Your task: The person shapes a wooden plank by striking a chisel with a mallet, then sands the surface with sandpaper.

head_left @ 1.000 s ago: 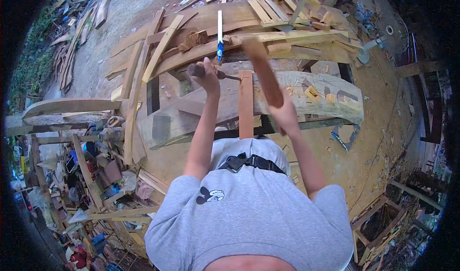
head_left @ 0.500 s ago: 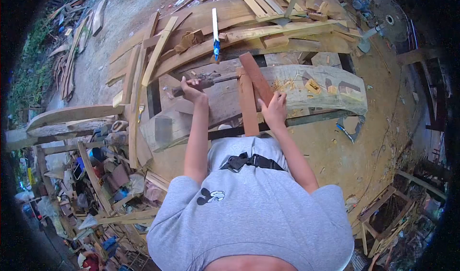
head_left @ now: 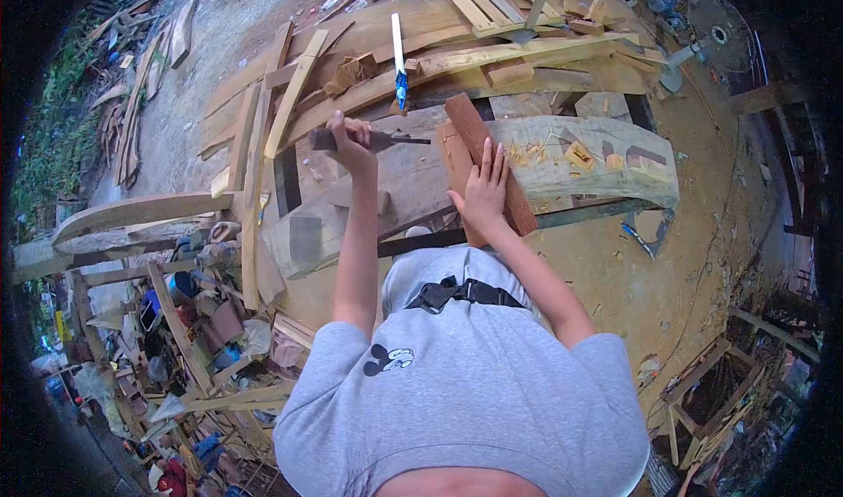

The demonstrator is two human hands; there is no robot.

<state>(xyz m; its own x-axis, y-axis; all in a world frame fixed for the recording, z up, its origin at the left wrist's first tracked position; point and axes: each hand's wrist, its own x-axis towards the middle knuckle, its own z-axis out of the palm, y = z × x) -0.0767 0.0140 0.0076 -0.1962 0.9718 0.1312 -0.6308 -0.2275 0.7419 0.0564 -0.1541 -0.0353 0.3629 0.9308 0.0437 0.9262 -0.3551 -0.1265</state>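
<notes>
My left hand (head_left: 353, 142) is closed round the thick end of a dark tool (head_left: 379, 140). A thin metal shaft sticks out of it to the right, its tip a little short of the reddish-brown boards; what kind of tool it is I cannot tell. My right hand (head_left: 485, 190) lies flat, fingers stretched out, over two reddish-brown boards. One board (head_left: 462, 118) slants across the other board (head_left: 454, 159). Both rest on a thick, weathered timber beam (head_left: 544, 133) in front of me.
Wood shavings and a small yellowish block (head_left: 579, 155) lie on the beam's right part. Beyond it, long planks (head_left: 518, 51) and a brush with blue bristles or wrapping (head_left: 401, 91) cover a wooden surface. Cluttered scraps (head_left: 211, 321) fill the left; a wooden frame (head_left: 716, 387) stands lower right.
My left hand has lifted slightly, and the tool's tip has drawn back from the boards. My right hand has flattened over them and moved left; the slanted board's lower end now shows.
</notes>
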